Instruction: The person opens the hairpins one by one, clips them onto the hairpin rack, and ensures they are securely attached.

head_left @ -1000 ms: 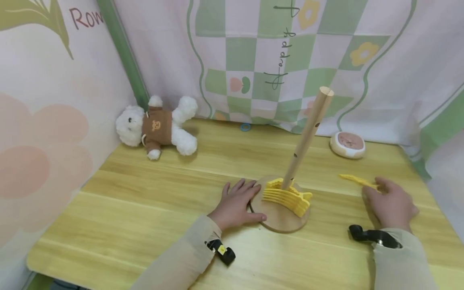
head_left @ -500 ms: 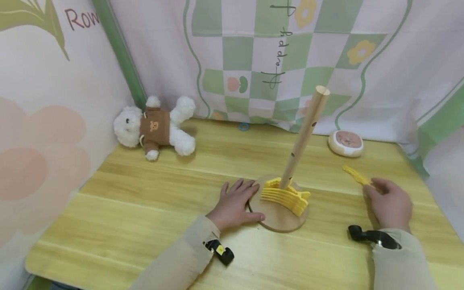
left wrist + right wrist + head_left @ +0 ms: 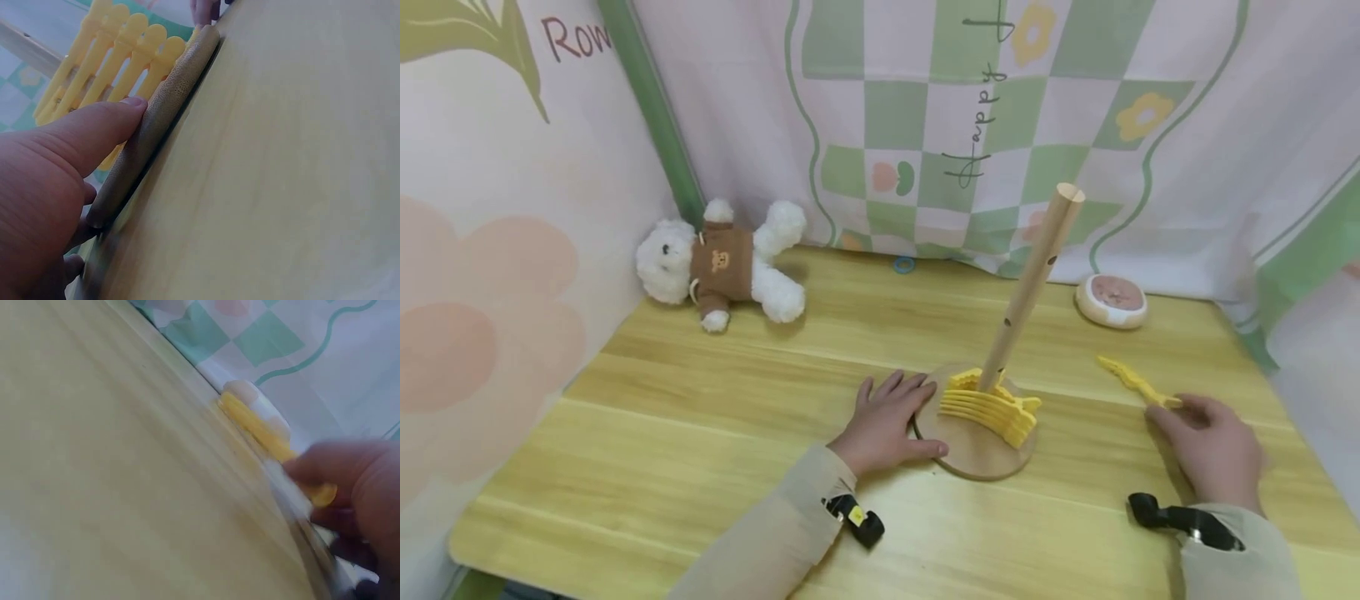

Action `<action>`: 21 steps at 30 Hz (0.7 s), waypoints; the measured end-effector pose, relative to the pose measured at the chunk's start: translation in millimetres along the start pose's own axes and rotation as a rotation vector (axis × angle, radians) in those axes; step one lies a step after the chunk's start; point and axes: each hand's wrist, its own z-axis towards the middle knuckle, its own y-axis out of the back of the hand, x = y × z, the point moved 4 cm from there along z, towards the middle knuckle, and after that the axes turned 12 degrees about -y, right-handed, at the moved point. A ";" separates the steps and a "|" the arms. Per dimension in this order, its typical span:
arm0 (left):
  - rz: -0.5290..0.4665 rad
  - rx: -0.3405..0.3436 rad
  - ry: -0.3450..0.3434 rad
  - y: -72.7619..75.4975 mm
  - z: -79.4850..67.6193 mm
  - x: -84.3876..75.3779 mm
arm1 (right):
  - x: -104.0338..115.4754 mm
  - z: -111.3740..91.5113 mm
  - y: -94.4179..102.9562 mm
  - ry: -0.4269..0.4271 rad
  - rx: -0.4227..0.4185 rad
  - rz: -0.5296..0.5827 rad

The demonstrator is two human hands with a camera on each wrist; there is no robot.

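On the table stands a round wooden base (image 3: 977, 462) with a tall wooden pole (image 3: 1030, 292) rising from it. Several curved yellow plastic pieces (image 3: 988, 414) are stacked on the base around the pole's foot; in the left wrist view these yellow pieces (image 3: 119, 53) show rounded ends. My left hand (image 3: 887, 425) rests with spread fingers on the base's left edge, its thumb (image 3: 119, 115) against the rim. Off to the right, my right hand (image 3: 1213, 454) pinches one end of a slim yellow plastic piece (image 3: 1131, 379). That piece (image 3: 256, 428) points away from the fingers, apart from the stack.
A white plush toy (image 3: 726, 262) in a brown shirt lies at the back left. Behind the right hand sits a rounded white-and-pink object (image 3: 1112, 301). A small blue ring (image 3: 904, 265) lies near the back curtain (image 3: 895, 117). The wooden table (image 3: 700, 400) extends around the base.
My right hand has shifted slightly toward me, and the yellow piece in it has turned so more of its near end shows. The left hand stays on the base.
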 end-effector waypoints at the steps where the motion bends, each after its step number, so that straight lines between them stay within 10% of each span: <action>1: 0.000 0.002 0.002 -0.1 -0.2 -0.2 | -0.5 -3.1 -0.9 0.009 0.002 0.040; 21: -0.004 -0.002 0.007 -0.3 -0.5 -1.5 | 49.3 -44.0 -31.8 0.474 0.053 -0.085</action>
